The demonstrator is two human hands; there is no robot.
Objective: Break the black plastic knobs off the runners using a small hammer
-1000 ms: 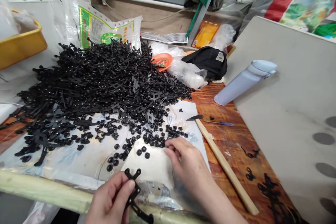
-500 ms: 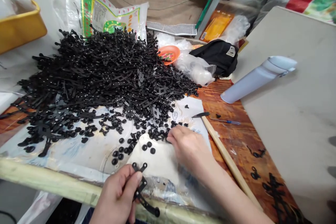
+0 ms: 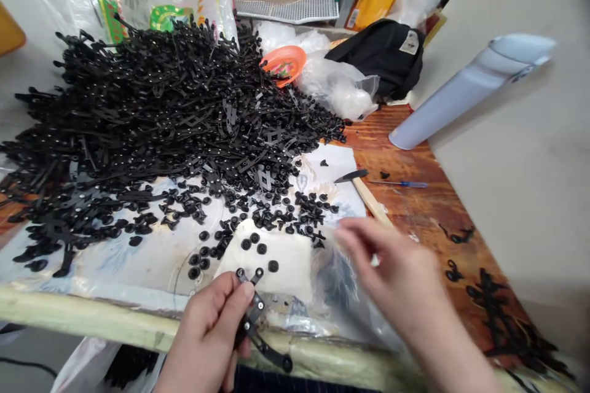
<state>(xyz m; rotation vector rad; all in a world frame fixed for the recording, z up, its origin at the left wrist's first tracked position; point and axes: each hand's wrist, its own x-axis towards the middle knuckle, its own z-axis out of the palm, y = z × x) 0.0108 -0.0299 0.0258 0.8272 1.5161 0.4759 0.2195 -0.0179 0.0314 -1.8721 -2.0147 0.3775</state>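
Pale-blue bottle point(image 3: 461, 95) on the wooden desk point(image 3: 424, 221); orange dish point(image 3: 286, 63) beside clear plastic bags point(image 3: 348, 95), near black bag point(image 3: 385, 58).

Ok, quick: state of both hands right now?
Left hand: closed, holding a black jointed part.
Right hand: blurred, fingers partly curled; can't tell if it's holding anything.

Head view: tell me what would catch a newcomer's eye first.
Probably the huge heap of black parts, spread over the left and middle of the table. An orange dish glows at its far right edge, with a pale blue bottle farther right. Up front, the left hand holds a jointed black piece.
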